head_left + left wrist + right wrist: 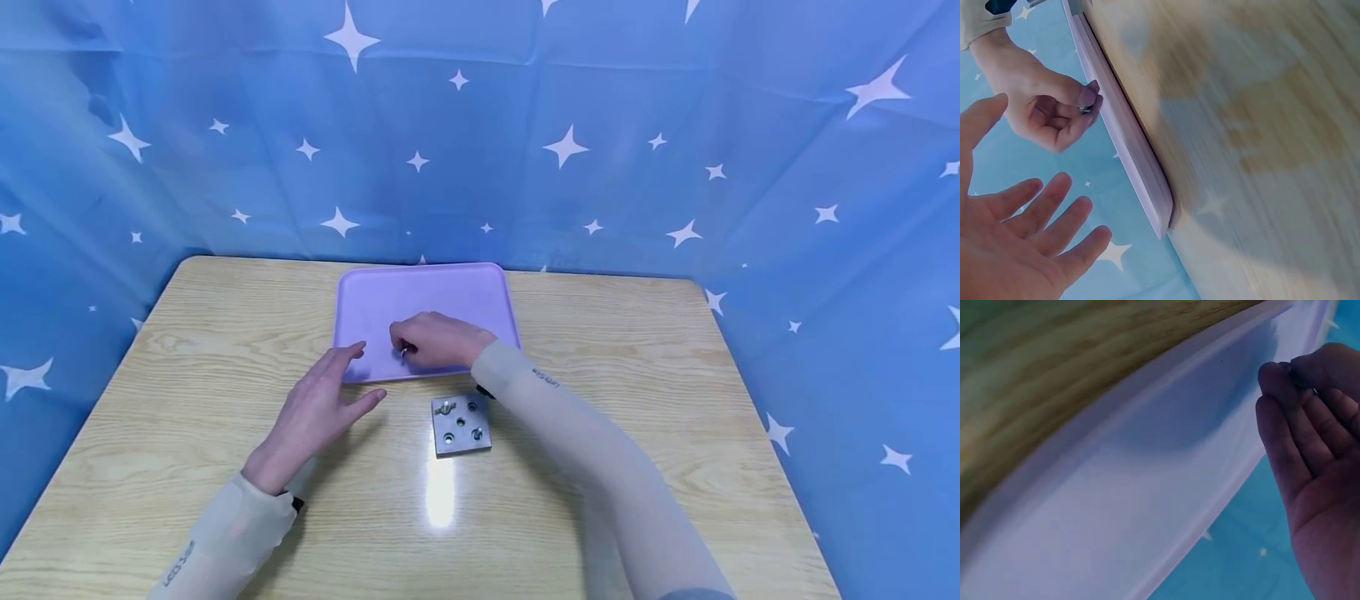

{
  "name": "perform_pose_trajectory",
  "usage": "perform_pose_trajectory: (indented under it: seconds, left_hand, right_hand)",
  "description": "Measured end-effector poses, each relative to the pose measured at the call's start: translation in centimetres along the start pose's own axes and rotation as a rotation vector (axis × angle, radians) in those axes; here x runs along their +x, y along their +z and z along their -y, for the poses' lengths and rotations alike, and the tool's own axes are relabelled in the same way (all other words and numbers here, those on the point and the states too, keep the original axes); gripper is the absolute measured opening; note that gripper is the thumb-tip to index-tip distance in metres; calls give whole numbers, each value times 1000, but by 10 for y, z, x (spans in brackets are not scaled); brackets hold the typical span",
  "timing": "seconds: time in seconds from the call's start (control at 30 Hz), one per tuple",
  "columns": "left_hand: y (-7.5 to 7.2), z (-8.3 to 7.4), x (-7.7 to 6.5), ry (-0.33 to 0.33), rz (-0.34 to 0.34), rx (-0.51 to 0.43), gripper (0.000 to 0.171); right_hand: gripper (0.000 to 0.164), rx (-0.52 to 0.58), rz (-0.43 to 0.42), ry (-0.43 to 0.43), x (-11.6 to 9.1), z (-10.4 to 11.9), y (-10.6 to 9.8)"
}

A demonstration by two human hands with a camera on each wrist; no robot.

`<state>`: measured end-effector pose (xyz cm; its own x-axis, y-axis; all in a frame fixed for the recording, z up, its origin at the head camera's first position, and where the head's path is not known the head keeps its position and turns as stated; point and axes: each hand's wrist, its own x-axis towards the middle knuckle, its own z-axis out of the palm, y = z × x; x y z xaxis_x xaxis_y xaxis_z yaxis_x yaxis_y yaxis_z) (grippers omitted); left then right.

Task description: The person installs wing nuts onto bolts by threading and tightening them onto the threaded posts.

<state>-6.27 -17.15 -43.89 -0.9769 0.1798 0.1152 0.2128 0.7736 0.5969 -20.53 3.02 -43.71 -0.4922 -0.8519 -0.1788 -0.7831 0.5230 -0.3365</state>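
My right hand (438, 337) is over the front part of a purple tray (375, 296), pinching a small shiny metal piece (405, 351) between thumb and fingers. In the left wrist view only a glint of that metal piece (1085, 109) shows at the fingertips, too little to tell its kind. Fingers spread and holding nothing, my left hand (315, 417) hovers by the tray's front left corner. Between the forearms, a square metal block (461, 423) with several holes lies on the table. A wing-shaped fastener (445, 408) sits at its back left hole, and another small metal part (477, 433) at its front right.
The wooden table (615, 375) carries the tray near its back edge. Behind and at both sides hangs a blue curtain (480, 108) with white stars. The tray's low raised rim (1129, 144) runs beside both hands.
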Motion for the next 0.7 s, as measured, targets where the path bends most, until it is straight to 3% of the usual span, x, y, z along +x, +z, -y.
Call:
perform_pose_trajectory:
  seconds: [0.27, 0.43, 0.7]
  left_hand:
    - [8, -10, 5, 32, 16, 1, 77]
    - [17, -17, 8, 94, 18, 29, 78]
    - [37, -39, 9, 207, 120, 68, 84]
  right_hand:
    - [18, 57, -104, -10, -38, -7, -8]
    - [20, 81, -157, -22, -67, -4, -12]
    - [20, 148, -231, 15, -112, 4, -10]
